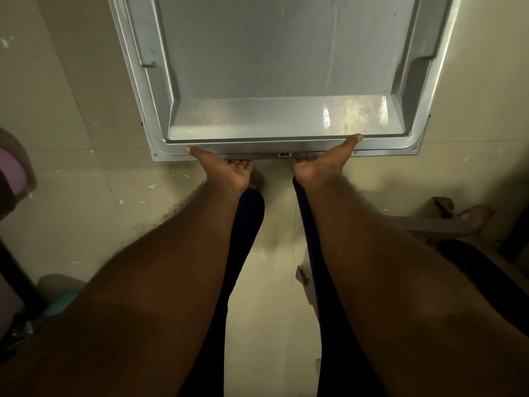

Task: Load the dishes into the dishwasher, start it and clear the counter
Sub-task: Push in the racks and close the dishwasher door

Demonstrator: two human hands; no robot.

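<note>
The dishwasher door [286, 67] hangs open in front of me, its grey steel inner face turned up and nothing lying on it. Both hands hold its near edge from below. My left hand [223, 170] has the thumb on the rim and the fingers curled under the edge. My right hand [323, 164] grips the same edge further right, thumb stretched along the rim, fingers hooked underneath. The racks and dishes are out of view.
Pale floor tiles [86, 181] lie below the door, speckled with white flecks. A pink and dark object [14, 173] sits at the left edge. Brown furniture legs [446, 219] stand at the right. My dark trouser legs are beneath my arms.
</note>
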